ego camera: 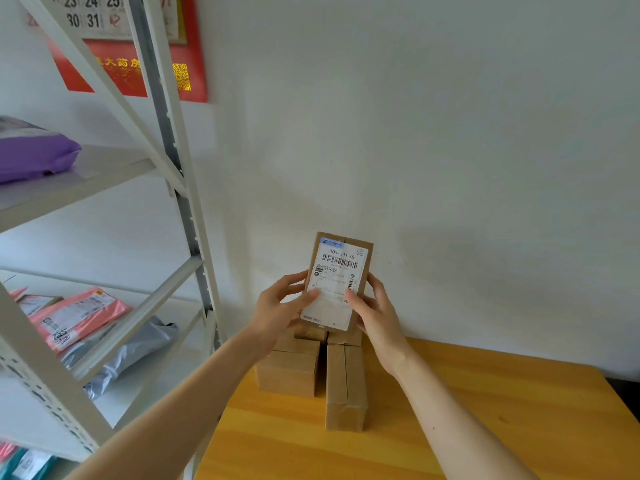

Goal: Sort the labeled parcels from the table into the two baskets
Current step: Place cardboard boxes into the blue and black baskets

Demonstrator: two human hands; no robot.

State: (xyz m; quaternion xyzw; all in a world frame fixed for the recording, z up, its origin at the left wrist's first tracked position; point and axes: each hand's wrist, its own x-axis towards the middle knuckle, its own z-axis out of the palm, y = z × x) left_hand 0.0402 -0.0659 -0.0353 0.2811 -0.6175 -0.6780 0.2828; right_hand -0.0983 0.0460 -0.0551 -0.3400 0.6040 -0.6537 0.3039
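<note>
A small brown cardboard parcel with a white shipping label facing me is held up in front of the white wall, above the table. My left hand grips its left edge, thumb on the label. My right hand grips its right edge, thumb also on the label. Below it, several more brown cardboard parcels stand together on the yellow wooden table near the wall. No basket is in view.
A white metal shelf rack stands close on the left, holding a purple bag, pink mailers and a grey bag. A red calendar hangs on the wall behind it.
</note>
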